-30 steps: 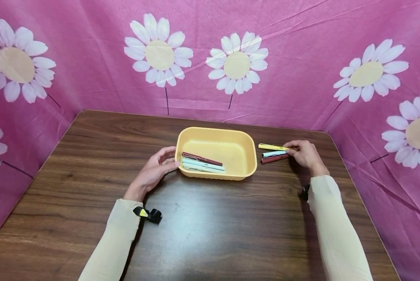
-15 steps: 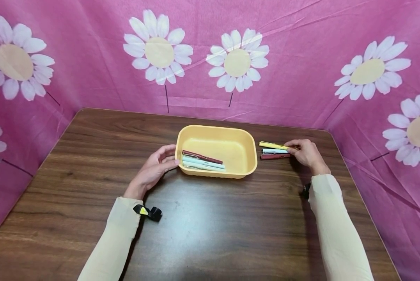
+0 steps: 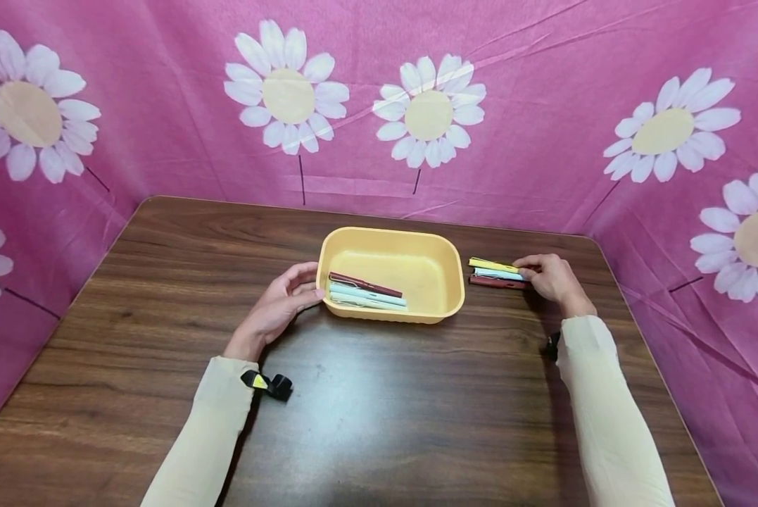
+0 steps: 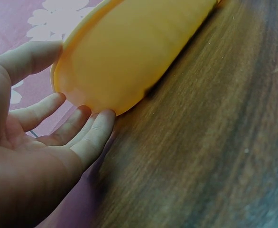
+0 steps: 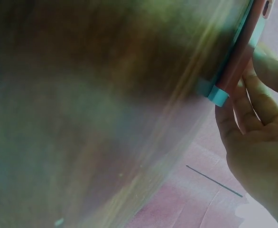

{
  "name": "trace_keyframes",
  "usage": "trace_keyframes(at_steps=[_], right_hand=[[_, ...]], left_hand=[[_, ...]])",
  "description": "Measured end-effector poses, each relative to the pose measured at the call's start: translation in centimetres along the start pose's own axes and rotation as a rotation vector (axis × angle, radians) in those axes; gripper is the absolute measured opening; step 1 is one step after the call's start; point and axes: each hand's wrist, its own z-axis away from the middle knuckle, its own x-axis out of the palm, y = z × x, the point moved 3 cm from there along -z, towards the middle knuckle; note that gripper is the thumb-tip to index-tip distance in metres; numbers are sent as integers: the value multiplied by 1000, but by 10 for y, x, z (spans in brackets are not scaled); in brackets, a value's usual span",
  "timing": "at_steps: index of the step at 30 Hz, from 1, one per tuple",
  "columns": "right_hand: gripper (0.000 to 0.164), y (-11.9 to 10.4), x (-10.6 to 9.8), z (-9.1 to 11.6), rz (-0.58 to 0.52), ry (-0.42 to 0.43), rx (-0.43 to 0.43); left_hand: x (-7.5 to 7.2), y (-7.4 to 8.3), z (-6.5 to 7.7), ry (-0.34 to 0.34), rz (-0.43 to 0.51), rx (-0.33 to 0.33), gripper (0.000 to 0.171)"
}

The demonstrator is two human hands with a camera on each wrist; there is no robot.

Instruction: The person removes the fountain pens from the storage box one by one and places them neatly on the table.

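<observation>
Wrapped loosely about the left end of the yellow plastic bin (image 3: 391,239), my left hand (image 3: 274,306) touches its wall with spread fingertips, the thumb at the near corner. Three capped pens lie inside that bin: a maroon pen (image 3: 366,284) and two pale mint pens (image 3: 369,298). To its right, my right hand (image 3: 552,282) pinches the right ends of a yellow pen (image 3: 493,265), a light blue pen (image 3: 497,274) and a maroon pen (image 3: 495,282), held side by side. In the right wrist view, the thumb presses beside a maroon pen (image 5: 243,52); the pens' far ends are out of frame.
The bin stands on a dark wood-grain table (image 3: 379,422), close to its back edge. A pink cloth (image 3: 512,183) with large white daisies hangs behind and on both sides. Black wrist straps (image 3: 267,385) sit at the sleeve cuffs.
The three pens in my right hand have shifted from a slight fan to nearly parallel, closer together. My left hand and the bin keep their places.
</observation>
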Motion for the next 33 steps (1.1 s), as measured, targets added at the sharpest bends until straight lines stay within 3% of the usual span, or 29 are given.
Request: trace_keyframes(at_steps=[11, 18, 25, 33], right_hand=[[26, -6, -4, 4, -42, 62, -24], [31, -15, -6, 9, -96, 59, -10], [32, -31, -5, 16, -193, 169, -79], [30, -64, -6, 22, -314, 264, -149]], left_hand=[[0, -1, 0, 0, 9, 5, 63], [0, 0, 0, 3, 5, 4, 63], [1, 0, 1, 6, 13, 4, 63], [2, 1, 1, -4, 16, -2, 63]])
